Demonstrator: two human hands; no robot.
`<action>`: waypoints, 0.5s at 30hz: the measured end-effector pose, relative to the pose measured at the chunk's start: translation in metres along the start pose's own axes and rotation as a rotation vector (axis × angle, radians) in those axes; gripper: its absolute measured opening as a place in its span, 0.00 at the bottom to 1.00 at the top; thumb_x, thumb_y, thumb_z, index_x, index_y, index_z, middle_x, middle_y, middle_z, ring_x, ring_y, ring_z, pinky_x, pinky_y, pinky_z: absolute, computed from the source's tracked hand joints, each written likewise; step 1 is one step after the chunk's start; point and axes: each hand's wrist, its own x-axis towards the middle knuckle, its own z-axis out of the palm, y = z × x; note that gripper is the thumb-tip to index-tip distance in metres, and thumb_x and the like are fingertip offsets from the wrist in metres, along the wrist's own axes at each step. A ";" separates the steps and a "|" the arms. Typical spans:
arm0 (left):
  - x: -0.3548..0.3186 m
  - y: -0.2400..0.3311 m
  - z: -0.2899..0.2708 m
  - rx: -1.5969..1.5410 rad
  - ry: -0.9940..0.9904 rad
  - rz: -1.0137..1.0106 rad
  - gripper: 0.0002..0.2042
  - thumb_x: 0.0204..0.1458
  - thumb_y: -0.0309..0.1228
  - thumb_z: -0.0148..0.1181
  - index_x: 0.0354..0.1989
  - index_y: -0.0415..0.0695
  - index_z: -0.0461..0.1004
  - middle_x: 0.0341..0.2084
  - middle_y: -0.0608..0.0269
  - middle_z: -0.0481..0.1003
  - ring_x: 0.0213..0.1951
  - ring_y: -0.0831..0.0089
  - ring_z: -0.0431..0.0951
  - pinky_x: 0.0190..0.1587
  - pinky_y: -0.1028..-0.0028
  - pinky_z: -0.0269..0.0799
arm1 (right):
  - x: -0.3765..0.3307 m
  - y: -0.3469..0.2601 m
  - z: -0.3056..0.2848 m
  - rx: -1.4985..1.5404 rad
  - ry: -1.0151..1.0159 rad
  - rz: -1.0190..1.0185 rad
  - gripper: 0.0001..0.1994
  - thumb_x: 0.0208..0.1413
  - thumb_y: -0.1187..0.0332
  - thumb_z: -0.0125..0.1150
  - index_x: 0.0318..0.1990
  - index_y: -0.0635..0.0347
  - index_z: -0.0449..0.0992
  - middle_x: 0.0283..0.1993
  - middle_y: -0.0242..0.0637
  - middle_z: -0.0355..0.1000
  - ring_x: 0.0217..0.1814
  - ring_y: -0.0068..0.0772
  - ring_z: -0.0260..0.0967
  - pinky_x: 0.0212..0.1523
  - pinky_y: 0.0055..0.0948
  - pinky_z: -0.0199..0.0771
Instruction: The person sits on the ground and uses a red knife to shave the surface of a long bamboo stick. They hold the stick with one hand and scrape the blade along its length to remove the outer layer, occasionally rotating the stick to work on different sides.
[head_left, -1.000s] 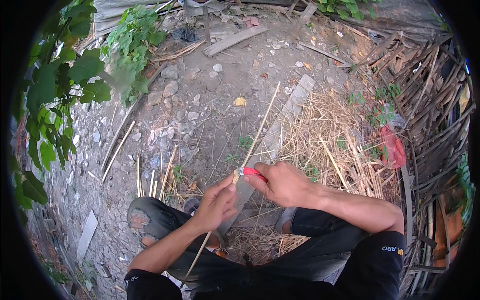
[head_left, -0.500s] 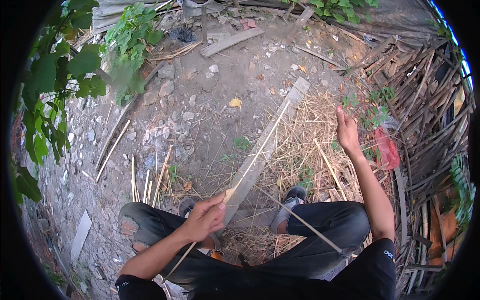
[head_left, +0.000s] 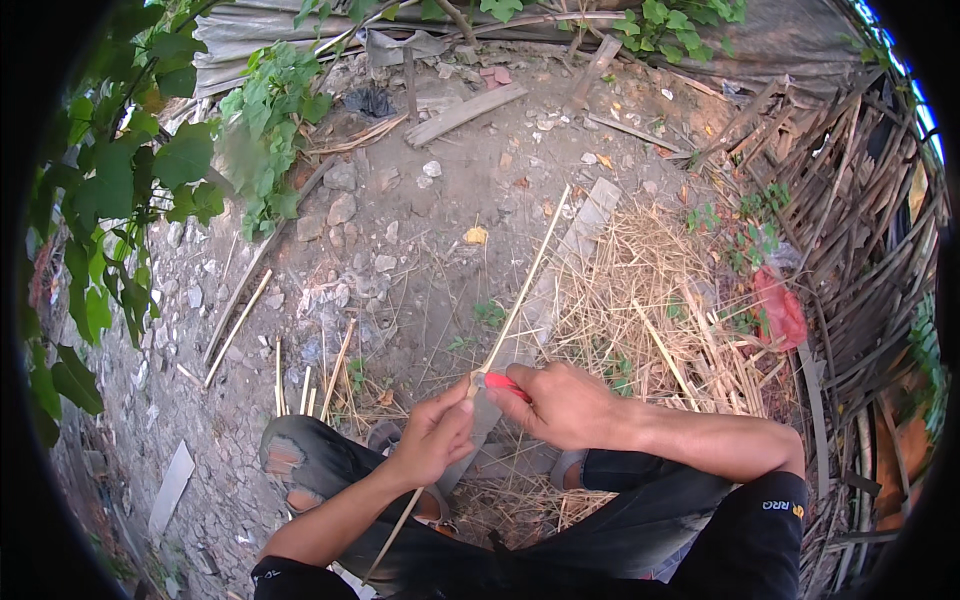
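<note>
A long, thin pale strip of wood or cane (head_left: 529, 294) runs from the ground ahead, through my left hand (head_left: 436, 436) and back over my left leg. The fingers of that hand are closed around it, thumb on top. My right hand (head_left: 575, 402) has come up beside it, wrapped around a red-handled tool (head_left: 507, 384) that looks like a knife. Its tip meets the strip just ahead of my left fingertips; the blade is mostly hidden. Below the strip, a grey plank (head_left: 572, 258) lies slanted on the ground between my feet.
A heap of pale shavings (head_left: 640, 290) covers the ground right of the plank. Several cut strips (head_left: 280, 375) stand near my left knee. A red plastic bag (head_left: 776, 305) lies by stacked sticks (head_left: 850, 230) on the right. Leafy vines (head_left: 110, 190) hang at the left.
My right hand has swung from the far right in to the strip, bringing the red-handled tool against it. My left hand keeps its hold. The stick across my right leg no longer shows.
</note>
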 end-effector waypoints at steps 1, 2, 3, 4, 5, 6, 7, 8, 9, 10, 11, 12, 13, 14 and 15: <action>0.000 0.000 -0.002 0.028 0.012 0.011 0.22 0.73 0.34 0.44 0.75 0.53 0.59 0.19 0.75 0.53 0.18 0.86 0.49 0.20 0.81 0.51 | 0.002 -0.001 0.001 -0.036 0.013 0.007 0.22 0.72 0.52 0.49 0.40 0.67 0.74 0.20 0.57 0.71 0.25 0.63 0.75 0.29 0.55 0.73; 0.000 0.000 -0.005 0.057 0.023 0.022 0.22 0.73 0.34 0.44 0.75 0.54 0.59 0.19 0.75 0.53 0.19 0.86 0.49 0.21 0.81 0.51 | 0.004 -0.002 0.002 -0.072 0.026 0.016 0.23 0.72 0.52 0.49 0.40 0.67 0.74 0.19 0.56 0.71 0.24 0.63 0.75 0.28 0.55 0.73; -0.001 -0.001 -0.008 0.080 0.036 0.032 0.22 0.73 0.34 0.44 0.75 0.54 0.60 0.19 0.75 0.53 0.19 0.85 0.49 0.21 0.81 0.51 | 0.005 -0.001 0.003 -0.108 0.034 0.025 0.23 0.72 0.51 0.49 0.40 0.67 0.74 0.18 0.56 0.71 0.24 0.62 0.75 0.28 0.55 0.74; -0.004 -0.004 -0.011 0.097 0.035 0.000 0.23 0.73 0.33 0.44 0.75 0.52 0.58 0.20 0.76 0.53 0.20 0.86 0.49 0.22 0.81 0.51 | 0.011 0.010 0.001 -0.095 0.101 0.066 0.26 0.73 0.49 0.46 0.43 0.69 0.74 0.21 0.59 0.73 0.27 0.65 0.76 0.32 0.57 0.75; -0.010 -0.008 -0.015 0.115 0.034 -0.033 0.23 0.73 0.32 0.45 0.76 0.50 0.57 0.20 0.77 0.53 0.20 0.86 0.49 0.23 0.80 0.52 | 0.023 0.032 -0.006 -0.082 0.167 0.109 0.29 0.73 0.47 0.43 0.47 0.71 0.74 0.25 0.61 0.75 0.31 0.67 0.77 0.36 0.59 0.76; -0.017 -0.011 -0.019 0.133 0.037 -0.062 0.24 0.73 0.30 0.45 0.76 0.48 0.56 0.21 0.78 0.53 0.21 0.86 0.50 0.23 0.80 0.53 | 0.038 0.062 -0.028 -0.007 0.269 0.236 0.30 0.74 0.47 0.40 0.45 0.72 0.75 0.23 0.60 0.74 0.30 0.63 0.78 0.35 0.57 0.77; -0.026 -0.013 -0.022 0.122 -0.023 -0.044 0.24 0.73 0.30 0.45 0.76 0.48 0.56 0.21 0.78 0.54 0.21 0.86 0.50 0.24 0.80 0.53 | 0.043 0.094 -0.053 0.020 0.451 0.282 0.32 0.75 0.46 0.38 0.43 0.74 0.75 0.21 0.55 0.72 0.26 0.59 0.76 0.34 0.53 0.78; -0.035 -0.015 -0.024 0.110 -0.085 -0.025 0.24 0.73 0.29 0.45 0.76 0.47 0.56 0.21 0.78 0.54 0.21 0.86 0.50 0.24 0.80 0.53 | 0.040 0.119 -0.076 0.047 0.571 0.432 0.32 0.74 0.45 0.40 0.40 0.73 0.75 0.20 0.50 0.70 0.23 0.51 0.70 0.34 0.47 0.75; -0.040 -0.016 -0.023 0.093 -0.151 -0.005 0.24 0.73 0.29 0.45 0.76 0.47 0.56 0.21 0.78 0.54 0.21 0.85 0.50 0.24 0.80 0.53 | 0.024 0.150 -0.084 -0.001 0.683 0.414 0.32 0.74 0.45 0.41 0.39 0.73 0.75 0.20 0.49 0.69 0.23 0.48 0.68 0.33 0.46 0.73; -0.040 -0.016 -0.022 0.034 -0.153 0.009 0.24 0.73 0.28 0.45 0.76 0.45 0.57 0.22 0.78 0.53 0.21 0.86 0.51 0.24 0.80 0.53 | 0.013 0.169 -0.087 -0.049 0.791 0.396 0.31 0.74 0.46 0.42 0.38 0.72 0.75 0.20 0.48 0.69 0.22 0.46 0.66 0.33 0.45 0.71; -0.035 -0.016 -0.023 0.044 -0.112 -0.006 0.24 0.73 0.28 0.45 0.76 0.45 0.57 0.22 0.78 0.53 0.21 0.86 0.51 0.23 0.80 0.52 | 0.010 0.166 -0.081 -0.049 0.768 0.353 0.31 0.74 0.46 0.42 0.37 0.72 0.75 0.21 0.49 0.69 0.23 0.45 0.66 0.33 0.45 0.70; -0.029 -0.014 -0.024 0.049 -0.066 -0.020 0.24 0.72 0.28 0.45 0.76 0.45 0.57 0.22 0.78 0.53 0.21 0.86 0.51 0.23 0.80 0.52 | 0.004 0.156 -0.072 -0.051 0.739 0.307 0.31 0.74 0.46 0.43 0.36 0.72 0.74 0.21 0.49 0.69 0.23 0.44 0.66 0.34 0.45 0.69; -0.023 -0.013 -0.024 0.051 -0.021 -0.039 0.24 0.72 0.28 0.45 0.75 0.45 0.57 0.22 0.78 0.53 0.21 0.86 0.51 0.23 0.80 0.52 | 0.000 0.143 -0.067 -0.050 0.706 0.267 0.30 0.74 0.47 0.43 0.36 0.71 0.74 0.22 0.50 0.69 0.24 0.43 0.66 0.34 0.45 0.68; -0.022 -0.013 -0.022 0.073 0.007 -0.025 0.24 0.72 0.28 0.46 0.75 0.45 0.58 0.22 0.78 0.54 0.21 0.87 0.51 0.23 0.80 0.52 | 0.001 0.115 -0.068 0.025 0.568 0.303 0.29 0.74 0.48 0.45 0.36 0.71 0.74 0.22 0.51 0.69 0.23 0.44 0.65 0.32 0.44 0.68; -0.021 -0.015 -0.021 0.078 0.005 0.000 0.24 0.72 0.28 0.46 0.75 0.45 0.58 0.21 0.78 0.54 0.21 0.87 0.51 0.23 0.80 0.52 | 0.004 0.096 -0.065 0.036 0.478 0.253 0.28 0.74 0.49 0.45 0.37 0.70 0.74 0.22 0.52 0.69 0.24 0.47 0.67 0.33 0.45 0.69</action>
